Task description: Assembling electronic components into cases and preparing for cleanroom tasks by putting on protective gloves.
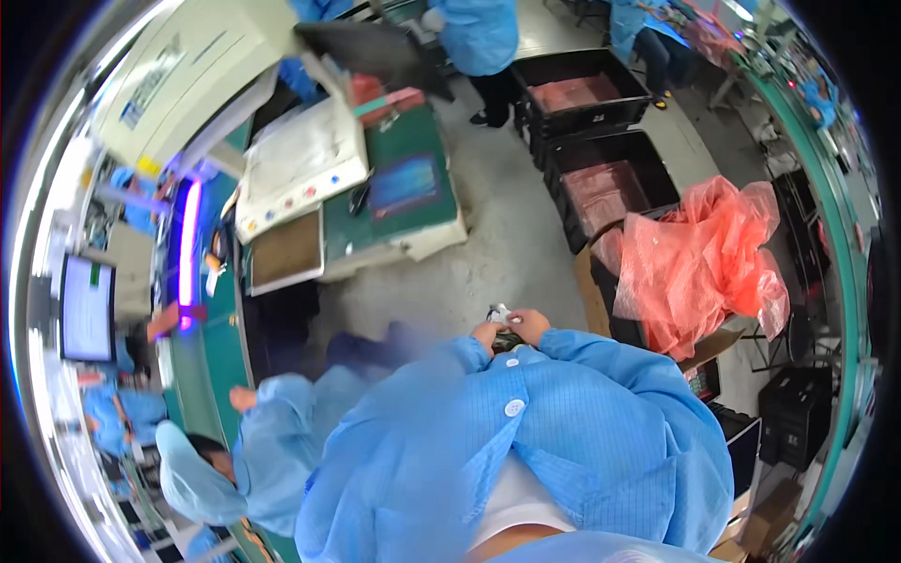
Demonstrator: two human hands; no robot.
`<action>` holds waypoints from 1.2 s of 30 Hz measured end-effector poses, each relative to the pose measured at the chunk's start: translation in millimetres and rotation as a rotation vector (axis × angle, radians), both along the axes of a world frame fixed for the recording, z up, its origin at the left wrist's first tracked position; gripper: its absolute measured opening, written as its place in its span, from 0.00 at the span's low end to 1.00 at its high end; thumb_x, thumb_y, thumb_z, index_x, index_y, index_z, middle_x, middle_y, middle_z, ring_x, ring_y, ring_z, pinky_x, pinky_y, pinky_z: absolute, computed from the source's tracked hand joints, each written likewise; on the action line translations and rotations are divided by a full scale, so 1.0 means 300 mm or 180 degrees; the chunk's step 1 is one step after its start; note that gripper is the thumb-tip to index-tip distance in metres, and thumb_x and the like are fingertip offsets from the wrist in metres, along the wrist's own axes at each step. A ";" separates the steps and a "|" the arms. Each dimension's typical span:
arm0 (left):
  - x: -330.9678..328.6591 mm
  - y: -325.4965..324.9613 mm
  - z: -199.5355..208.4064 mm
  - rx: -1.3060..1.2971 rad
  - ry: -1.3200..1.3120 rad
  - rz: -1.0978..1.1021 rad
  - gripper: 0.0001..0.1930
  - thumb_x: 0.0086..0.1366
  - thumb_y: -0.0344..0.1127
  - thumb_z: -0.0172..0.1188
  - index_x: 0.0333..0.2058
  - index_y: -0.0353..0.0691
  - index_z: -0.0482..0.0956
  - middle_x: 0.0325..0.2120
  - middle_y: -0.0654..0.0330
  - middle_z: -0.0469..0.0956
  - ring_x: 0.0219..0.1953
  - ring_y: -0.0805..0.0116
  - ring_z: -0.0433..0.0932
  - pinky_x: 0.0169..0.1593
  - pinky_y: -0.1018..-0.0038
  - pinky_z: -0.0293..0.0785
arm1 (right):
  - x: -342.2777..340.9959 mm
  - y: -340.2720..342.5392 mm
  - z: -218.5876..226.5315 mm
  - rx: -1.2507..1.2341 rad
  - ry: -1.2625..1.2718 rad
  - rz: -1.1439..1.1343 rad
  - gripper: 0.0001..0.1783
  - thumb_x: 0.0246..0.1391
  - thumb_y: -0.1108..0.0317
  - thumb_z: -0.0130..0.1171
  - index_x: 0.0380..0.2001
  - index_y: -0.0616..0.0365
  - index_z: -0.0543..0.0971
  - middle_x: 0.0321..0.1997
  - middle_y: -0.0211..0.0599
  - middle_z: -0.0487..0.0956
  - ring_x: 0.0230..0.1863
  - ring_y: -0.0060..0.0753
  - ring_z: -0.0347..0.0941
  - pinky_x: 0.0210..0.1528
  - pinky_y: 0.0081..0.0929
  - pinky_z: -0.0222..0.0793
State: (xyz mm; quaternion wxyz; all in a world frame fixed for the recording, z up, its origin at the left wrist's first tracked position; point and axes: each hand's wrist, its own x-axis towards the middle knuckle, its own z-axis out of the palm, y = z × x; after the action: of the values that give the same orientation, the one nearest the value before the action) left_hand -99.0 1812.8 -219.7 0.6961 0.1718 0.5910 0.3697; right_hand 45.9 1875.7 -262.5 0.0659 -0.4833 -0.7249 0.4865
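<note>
In front of my body, both hands are close together at waist height. My left hand and my right hand are closed at a small silvery-white piece, which sticks up between them. Its kind is too small to tell. Something dark and greenish shows just below it, partly covered by my fingers and sleeves. Loose blue work sleeves cover both of my arms.
To the right, a box holds crumpled red plastic sheeting. Behind it stand black crates with reddish liners. Ahead left is a green-topped bench with a pale machine. A co-worker in blue is close on my left.
</note>
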 end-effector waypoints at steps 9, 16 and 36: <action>-0.074 0.804 -0.130 0.0058 0.1251 -0.0644 0.15 0.47 0.32 0.59 0.35 0.36 0.79 0.32 0.43 0.77 0.40 0.47 0.76 0.44 0.63 0.73 | 0.042 0.748 -0.060 -0.0243 0.0669 -0.1522 0.13 0.52 0.68 0.57 0.40 0.60 0.80 0.30 0.37 0.81 0.29 0.24 0.76 0.32 0.25 0.72; -0.085 1.413 -0.289 -0.0387 0.2122 -0.0177 0.25 0.43 0.28 0.53 0.46 0.34 0.74 0.36 0.46 0.78 0.41 0.50 0.77 0.46 0.63 0.72 | 0.045 1.360 -0.231 -0.0838 0.0979 -0.1565 0.13 0.51 0.71 0.56 0.38 0.65 0.80 0.25 0.35 0.79 0.21 0.24 0.73 0.24 0.23 0.69; -0.580 2.004 -0.146 0.0392 0.1975 0.1604 0.11 0.55 0.32 0.53 0.33 0.41 0.83 0.30 0.55 0.82 0.35 0.64 0.80 0.42 0.71 0.74 | -0.757 2.249 -0.074 -0.0047 0.0397 0.0574 0.15 0.57 0.64 0.51 0.44 0.60 0.77 0.23 0.43 0.78 0.21 0.32 0.75 0.26 0.31 0.71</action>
State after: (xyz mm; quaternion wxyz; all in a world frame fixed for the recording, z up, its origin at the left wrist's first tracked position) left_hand -273.1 2414.1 -263.6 0.3606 0.1662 0.7734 0.4941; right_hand -181.1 2550.4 -284.8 0.0633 -0.3854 -0.7562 0.5249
